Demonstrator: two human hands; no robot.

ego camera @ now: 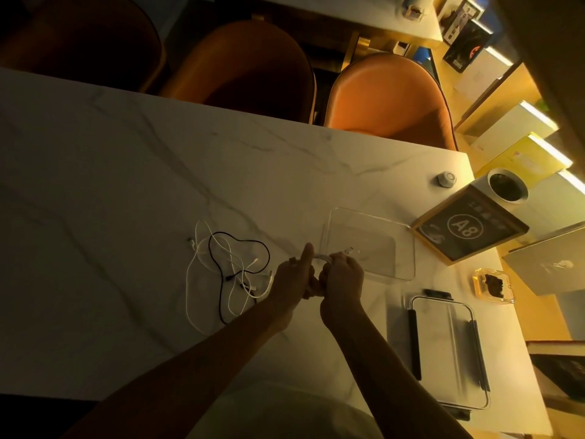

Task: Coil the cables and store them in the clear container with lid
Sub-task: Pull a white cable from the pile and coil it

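Note:
A tangle of white cables (202, 267) and one black cable (221, 251) lies on the marble table (126, 185), left of my hands. My left hand (292, 277) and my right hand (343, 278) meet at the table's middle, both gripping a small coil of white cable (321, 256), whose plug end sticks out toward the container. The clear container (408, 248) stands open and empty just right of my hands. Its clear lid (449, 353) with dark clips lies flat at the near right.
A dark sign marked A8 (468, 231) in a wooden frame, a white cup (506, 190), a small round knob (446, 178) and a small clear box with dark contents (492, 285) stand at the right. Orange chairs (389, 96) line the far edge. A laptop (550, 264) sits far right.

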